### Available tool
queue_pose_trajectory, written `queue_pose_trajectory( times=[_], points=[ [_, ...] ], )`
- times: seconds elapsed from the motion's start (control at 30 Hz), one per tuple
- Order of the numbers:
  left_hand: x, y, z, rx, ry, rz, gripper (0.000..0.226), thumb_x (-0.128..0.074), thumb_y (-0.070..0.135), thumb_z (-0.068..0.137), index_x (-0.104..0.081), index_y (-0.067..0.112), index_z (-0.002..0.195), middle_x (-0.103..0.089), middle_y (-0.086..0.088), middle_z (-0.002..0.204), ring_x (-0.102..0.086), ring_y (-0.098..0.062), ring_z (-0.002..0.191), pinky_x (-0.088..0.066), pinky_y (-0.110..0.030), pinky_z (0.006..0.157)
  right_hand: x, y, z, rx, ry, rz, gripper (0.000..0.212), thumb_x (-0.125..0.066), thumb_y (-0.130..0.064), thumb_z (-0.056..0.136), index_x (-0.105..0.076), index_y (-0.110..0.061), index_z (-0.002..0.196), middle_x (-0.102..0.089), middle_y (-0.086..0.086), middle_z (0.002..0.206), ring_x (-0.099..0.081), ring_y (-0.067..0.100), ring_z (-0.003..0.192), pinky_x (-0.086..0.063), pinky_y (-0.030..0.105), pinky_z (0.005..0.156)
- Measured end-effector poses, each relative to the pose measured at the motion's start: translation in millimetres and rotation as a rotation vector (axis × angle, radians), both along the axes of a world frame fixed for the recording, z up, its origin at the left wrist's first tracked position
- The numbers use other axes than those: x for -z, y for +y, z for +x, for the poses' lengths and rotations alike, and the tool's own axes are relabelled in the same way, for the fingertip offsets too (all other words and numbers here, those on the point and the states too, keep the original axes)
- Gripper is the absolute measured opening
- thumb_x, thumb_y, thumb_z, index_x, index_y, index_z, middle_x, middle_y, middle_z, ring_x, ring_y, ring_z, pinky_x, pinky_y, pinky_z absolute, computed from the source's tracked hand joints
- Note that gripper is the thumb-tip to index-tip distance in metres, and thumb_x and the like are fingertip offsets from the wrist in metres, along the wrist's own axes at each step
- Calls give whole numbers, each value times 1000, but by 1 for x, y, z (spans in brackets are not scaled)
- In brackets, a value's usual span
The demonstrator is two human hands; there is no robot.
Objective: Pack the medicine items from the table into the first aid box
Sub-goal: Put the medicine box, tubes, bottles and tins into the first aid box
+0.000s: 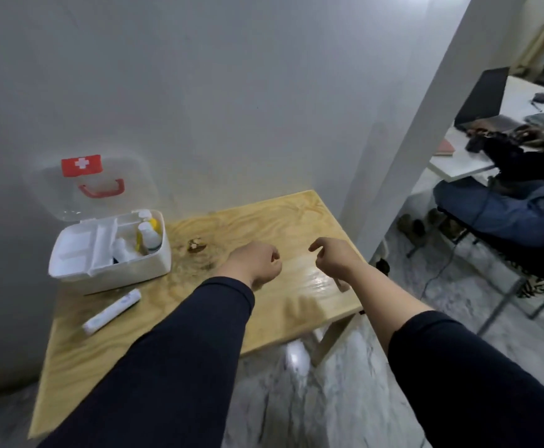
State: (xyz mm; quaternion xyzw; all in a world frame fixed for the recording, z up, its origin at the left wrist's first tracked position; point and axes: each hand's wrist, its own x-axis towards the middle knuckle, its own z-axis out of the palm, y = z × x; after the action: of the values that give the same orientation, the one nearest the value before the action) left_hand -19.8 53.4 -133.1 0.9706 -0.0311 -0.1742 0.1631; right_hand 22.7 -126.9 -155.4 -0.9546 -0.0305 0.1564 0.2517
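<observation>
The white first aid box stands open at the back left of the wooden table, its clear lid with a red cross label and red handle leaning on the wall. Inside stand small bottles beside a white tray insert. A long white tube lies on the table in front of the box. My left hand hovers mid-table, fingers curled into a fist, nothing seen in it. My right hand hangs beside it, fingers loosely bent and apart, holding nothing.
A small brown knot or scrap marks the table right of the box. A white wall stands behind, a pillar at right. Beyond it a seated person works at a desk with a laptop. Marble floor lies below.
</observation>
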Motion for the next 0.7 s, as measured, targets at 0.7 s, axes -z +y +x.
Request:
queue_pose_trajectory(
  times=[0.7],
  points=[
    [44, -7, -37, -174, 43, 63, 39, -46, 34, 95, -59, 23, 130, -60, -1, 133, -59, -25, 116, -51, -38, 92, 69, -27, -8, 46, -104, -93, 22, -43, -20, 97, -48, -4, 112, -61, 17, 109, -54, 33, 89, -42, 38, 69]
  ],
)
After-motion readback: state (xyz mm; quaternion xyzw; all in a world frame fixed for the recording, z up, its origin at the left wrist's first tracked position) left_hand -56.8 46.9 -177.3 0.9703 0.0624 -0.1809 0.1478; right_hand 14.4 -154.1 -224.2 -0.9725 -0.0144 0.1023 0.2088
